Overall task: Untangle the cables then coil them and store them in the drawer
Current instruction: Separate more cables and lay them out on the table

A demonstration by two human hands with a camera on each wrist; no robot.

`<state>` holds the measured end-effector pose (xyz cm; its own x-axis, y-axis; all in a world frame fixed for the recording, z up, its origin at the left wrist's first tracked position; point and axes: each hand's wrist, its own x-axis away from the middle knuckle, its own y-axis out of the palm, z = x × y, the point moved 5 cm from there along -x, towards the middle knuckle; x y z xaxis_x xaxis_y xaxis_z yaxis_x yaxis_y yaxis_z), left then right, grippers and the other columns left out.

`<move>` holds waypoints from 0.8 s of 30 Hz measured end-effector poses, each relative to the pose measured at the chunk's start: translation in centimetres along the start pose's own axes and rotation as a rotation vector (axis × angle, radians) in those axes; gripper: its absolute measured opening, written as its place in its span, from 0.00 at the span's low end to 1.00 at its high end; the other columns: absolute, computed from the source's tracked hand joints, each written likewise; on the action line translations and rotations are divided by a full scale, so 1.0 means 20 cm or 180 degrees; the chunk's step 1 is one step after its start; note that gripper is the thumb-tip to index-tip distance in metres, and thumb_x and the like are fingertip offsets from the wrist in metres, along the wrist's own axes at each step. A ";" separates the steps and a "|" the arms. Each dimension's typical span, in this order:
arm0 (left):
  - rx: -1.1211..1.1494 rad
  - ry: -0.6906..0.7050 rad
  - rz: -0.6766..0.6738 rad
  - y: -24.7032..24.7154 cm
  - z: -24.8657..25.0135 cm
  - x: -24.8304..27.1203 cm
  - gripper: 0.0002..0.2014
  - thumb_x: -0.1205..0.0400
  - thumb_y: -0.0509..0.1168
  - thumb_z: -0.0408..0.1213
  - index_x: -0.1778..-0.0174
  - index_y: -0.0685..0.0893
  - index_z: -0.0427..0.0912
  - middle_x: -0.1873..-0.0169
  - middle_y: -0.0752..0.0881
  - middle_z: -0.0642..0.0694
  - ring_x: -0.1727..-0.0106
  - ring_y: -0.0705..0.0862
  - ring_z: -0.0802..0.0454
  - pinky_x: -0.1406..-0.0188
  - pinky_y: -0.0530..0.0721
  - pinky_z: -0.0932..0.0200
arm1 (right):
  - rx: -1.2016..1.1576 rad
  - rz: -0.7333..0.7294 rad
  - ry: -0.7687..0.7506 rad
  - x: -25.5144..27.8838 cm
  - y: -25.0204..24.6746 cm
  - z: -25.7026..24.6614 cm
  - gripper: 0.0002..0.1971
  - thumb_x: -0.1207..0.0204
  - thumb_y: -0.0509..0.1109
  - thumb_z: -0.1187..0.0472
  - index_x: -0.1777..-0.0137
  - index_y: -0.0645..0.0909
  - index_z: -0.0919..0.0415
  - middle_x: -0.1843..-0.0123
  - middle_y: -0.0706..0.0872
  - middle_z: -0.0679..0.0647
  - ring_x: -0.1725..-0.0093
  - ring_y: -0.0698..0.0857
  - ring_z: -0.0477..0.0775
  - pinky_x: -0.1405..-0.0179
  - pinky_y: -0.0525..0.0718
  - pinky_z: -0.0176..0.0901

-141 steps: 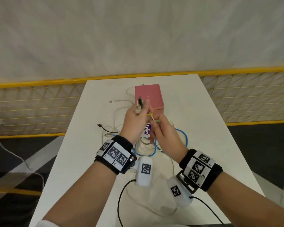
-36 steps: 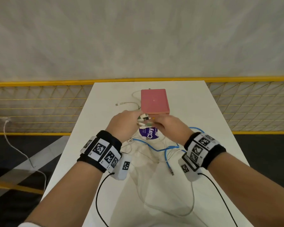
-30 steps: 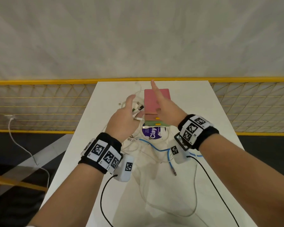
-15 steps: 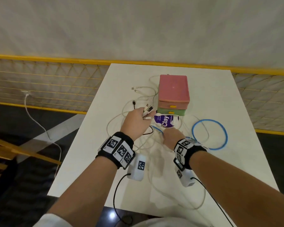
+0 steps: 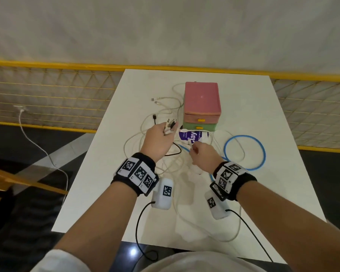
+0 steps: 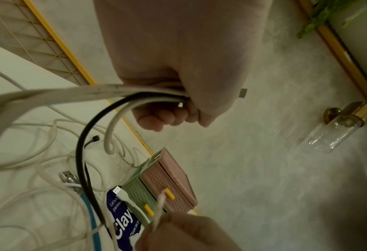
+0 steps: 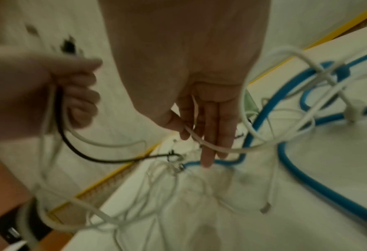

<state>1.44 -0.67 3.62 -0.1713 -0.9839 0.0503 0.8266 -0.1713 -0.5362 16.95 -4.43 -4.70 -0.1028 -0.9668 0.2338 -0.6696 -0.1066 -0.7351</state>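
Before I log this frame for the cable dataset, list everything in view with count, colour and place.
table: one, white, under everything
drawer unit: one, pink drawer over green, far centre, both shut
wipes packet: one, purple and white, before drawers
blue cable: one, looped, table right
white cables: several, tangled, centre
black cable: one, centre
left hand: grips bunched cable ends
right hand: pinches one white cable

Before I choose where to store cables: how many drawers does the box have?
2: a pink drawer on top, a green drawer directly beneath, both closed with yellow handles.
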 end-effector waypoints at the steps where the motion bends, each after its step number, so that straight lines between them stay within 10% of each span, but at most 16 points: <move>1: 0.0123 -0.0027 0.0029 0.00 0.01 0.00 0.23 0.15 0.60 0.50 0.74 0.69 0.44 0.77 0.72 0.48 0.74 0.70 0.54 0.79 0.69 0.71 | -0.0381 0.0000 -0.0031 0.02 -0.04 -0.03 0.09 0.18 0.59 0.59 0.54 0.75 0.64 0.62 0.83 0.59 0.65 0.88 0.61 0.66 0.81 0.47; 5: 0.0685 -0.0045 -0.0178 0.02 0.07 0.00 0.18 0.15 0.57 0.55 0.59 0.86 0.50 0.76 0.76 0.54 0.74 0.72 0.55 0.73 0.72 0.62 | -0.1499 0.0243 -0.0448 0.14 -0.21 -0.19 0.09 0.15 0.56 0.61 0.49 0.77 0.64 0.65 0.85 0.59 0.74 0.82 0.56 0.73 0.82 0.43; 12: 0.0956 0.0460 -0.0360 0.09 0.26 0.03 0.19 0.15 0.62 0.50 0.61 0.87 0.39 0.82 0.80 0.57 0.79 0.77 0.64 0.74 0.75 0.69 | -0.1639 0.0743 -0.1075 0.23 -0.33 -0.29 0.10 0.17 0.61 0.63 0.59 0.79 0.54 0.71 0.83 0.44 0.78 0.76 0.41 0.76 0.77 0.34; 21: 0.2355 0.0065 -0.0129 0.00 0.38 -0.03 0.28 0.14 0.55 0.56 0.77 0.72 0.41 0.81 0.75 0.53 0.76 0.76 0.57 0.64 0.75 0.60 | -0.0882 0.0231 -0.1366 0.29 -0.30 -0.21 0.12 0.14 0.56 0.59 0.58 0.77 0.55 0.63 0.80 0.56 0.62 0.77 0.53 0.59 0.75 0.43; 24: 0.3245 0.0172 -0.0201 -0.17 0.43 -0.11 0.27 0.13 0.53 0.56 0.79 0.63 0.50 0.83 0.59 0.55 0.82 0.58 0.57 0.82 0.60 0.64 | -0.0834 0.0302 -0.1065 0.28 -0.32 -0.02 0.13 0.14 0.56 0.61 0.62 0.75 0.54 0.66 0.76 0.46 0.66 0.73 0.42 0.62 0.71 0.34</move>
<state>3.58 1.65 12.60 -0.2333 -0.9724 0.0019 0.8737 -0.2087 0.4394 20.38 -9.09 1.68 0.0421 -0.9961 -0.0778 -0.8372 0.0073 -0.5469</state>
